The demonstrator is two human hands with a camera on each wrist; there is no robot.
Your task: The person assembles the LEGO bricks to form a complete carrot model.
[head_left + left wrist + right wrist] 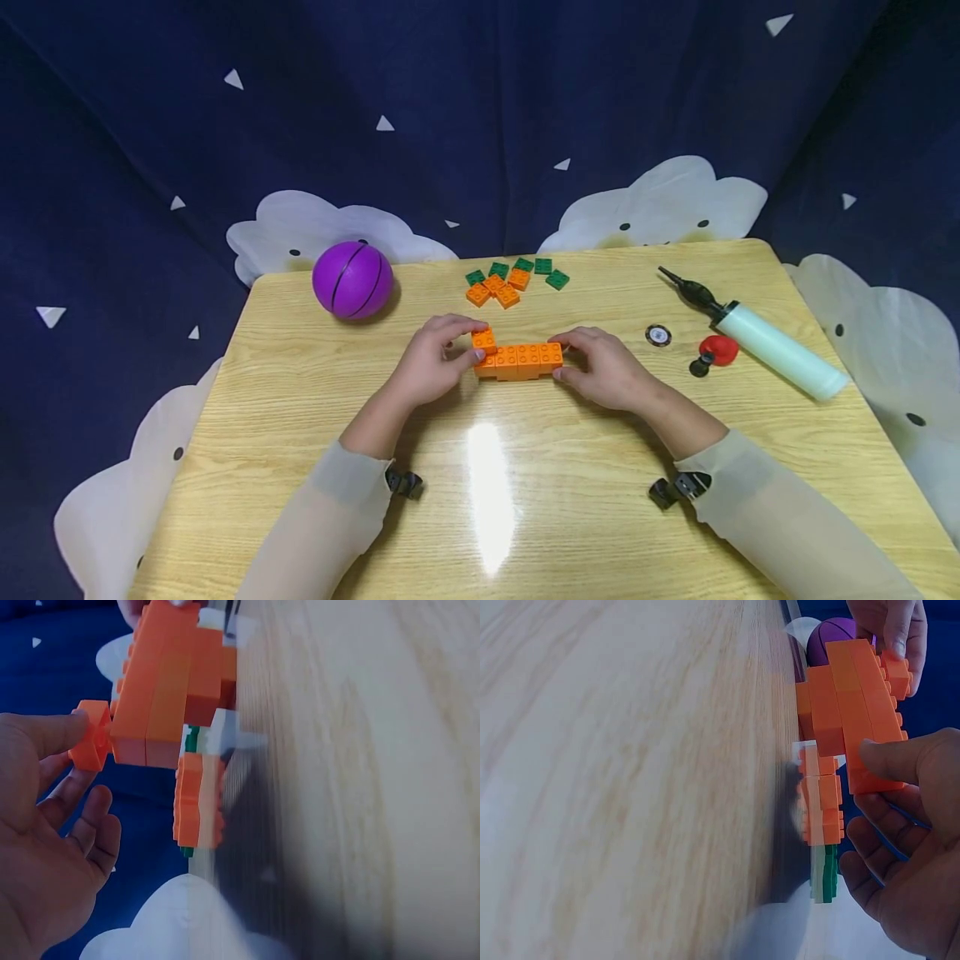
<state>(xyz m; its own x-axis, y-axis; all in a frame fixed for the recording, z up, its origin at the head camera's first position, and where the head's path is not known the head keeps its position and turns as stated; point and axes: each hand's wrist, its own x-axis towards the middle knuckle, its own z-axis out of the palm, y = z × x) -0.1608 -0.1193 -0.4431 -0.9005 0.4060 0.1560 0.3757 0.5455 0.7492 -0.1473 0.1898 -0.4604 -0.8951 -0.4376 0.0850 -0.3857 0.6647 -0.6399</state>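
My left hand (431,364) pinches a single orange building block (483,339) between thumb and fingers. That block stands over the left end of a built orange block structure (528,360), stud side up. In the left wrist view the held block (91,735) is beside the studs of the top row; whether it is pressed on, I cannot tell. My right hand (609,368) holds the structure's right end. Its thumb lies against the side of the structure (847,697) in the right wrist view, with fingers round the end. Several layers narrow toward the bottom.
Loose orange blocks (507,296) and green blocks (557,279) lie behind the structure. A purple ball (352,280) stands at the back left. On the right are a poker chip (658,336), a red disc-like piece (720,350), a black knobbed piece (701,365) and a hand pump (780,350).
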